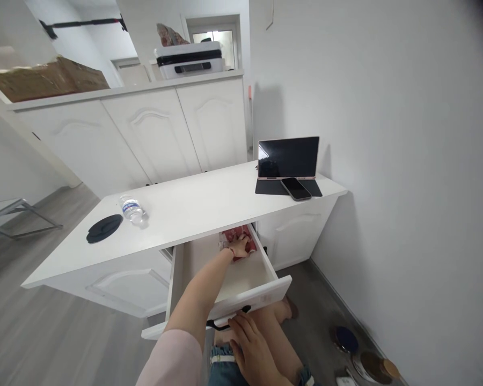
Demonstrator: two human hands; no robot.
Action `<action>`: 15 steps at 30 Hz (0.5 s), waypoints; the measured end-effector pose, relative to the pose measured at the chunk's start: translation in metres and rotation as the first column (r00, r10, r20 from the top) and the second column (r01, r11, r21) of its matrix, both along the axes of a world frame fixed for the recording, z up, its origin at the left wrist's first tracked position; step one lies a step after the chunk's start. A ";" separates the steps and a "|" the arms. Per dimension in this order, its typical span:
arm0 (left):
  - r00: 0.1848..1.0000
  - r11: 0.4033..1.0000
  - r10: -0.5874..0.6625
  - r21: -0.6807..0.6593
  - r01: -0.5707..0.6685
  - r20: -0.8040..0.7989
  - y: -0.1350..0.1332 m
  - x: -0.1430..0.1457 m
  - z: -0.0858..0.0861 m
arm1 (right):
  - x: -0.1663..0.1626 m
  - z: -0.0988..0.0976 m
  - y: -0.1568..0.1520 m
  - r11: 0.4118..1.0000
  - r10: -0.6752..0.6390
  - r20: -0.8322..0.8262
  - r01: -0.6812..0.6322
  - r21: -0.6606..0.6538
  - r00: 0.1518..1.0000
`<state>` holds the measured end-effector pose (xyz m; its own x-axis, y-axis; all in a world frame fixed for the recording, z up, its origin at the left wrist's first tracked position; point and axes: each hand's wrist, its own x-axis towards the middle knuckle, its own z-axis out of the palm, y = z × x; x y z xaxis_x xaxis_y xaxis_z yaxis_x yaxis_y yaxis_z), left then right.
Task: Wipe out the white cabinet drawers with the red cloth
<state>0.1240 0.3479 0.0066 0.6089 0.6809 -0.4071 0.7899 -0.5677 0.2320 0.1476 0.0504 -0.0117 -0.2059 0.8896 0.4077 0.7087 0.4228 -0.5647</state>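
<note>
My left hand (240,247) reaches into a pulled-out white drawer (199,268), with a red beaded band on the wrist. Its fingers are bent over a red, partly see-through packet (238,232) near the drawer's back right corner. What lies under the palm is hidden. My right hand (251,343) is at the drawer's front, its fingers stretched out against the black handle (213,325) and its thumb apart. No firm grip on the handle shows.
On the white counter (197,201) are a tablet (288,157), a phone (295,188), a plastic bottle (132,210) and a dark round mat (104,228). A wall (386,161) stands close on the right. Jars (370,366) sit on the floor.
</note>
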 end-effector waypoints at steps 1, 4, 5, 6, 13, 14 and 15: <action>1.000 1.000 0.023 0.013 -0.023 0.004 0.001 0.001 -0.001 | 0.000 0.000 0.000 1.000 0.003 0.001 -0.003 0.008 1.000; 0.997 0.996 0.075 0.041 -0.075 0.011 0.001 0.002 -0.002 | 0.000 0.000 0.001 1.000 0.004 -0.009 -0.004 0.026 1.000; 0.996 0.995 0.085 0.047 -0.086 0.010 0.001 0.002 -0.002 | 0.001 0.000 0.001 1.000 0.002 -0.013 -0.002 0.028 1.000; 0.995 0.994 0.095 0.053 -0.095 0.007 0.001 0.002 -0.002 | 0.001 0.001 0.001 1.000 0.001 -0.016 0.000 0.027 1.000; 0.992 0.988 0.127 0.088 -0.125 -0.025 -0.002 -0.008 0.000 | 0.000 -0.002 0.001 1.000 -0.007 -0.027 0.007 0.007 1.000; 0.990 0.987 0.135 0.093 -0.131 -0.033 -0.002 -0.011 0.000 | 0.000 -0.003 0.001 1.000 -0.005 -0.027 0.005 0.001 1.000; 0.989 0.986 0.140 0.095 -0.136 -0.042 -0.002 -0.015 0.000 | -0.001 -0.004 0.001 1.000 -0.004 -0.027 0.004 -0.007 1.000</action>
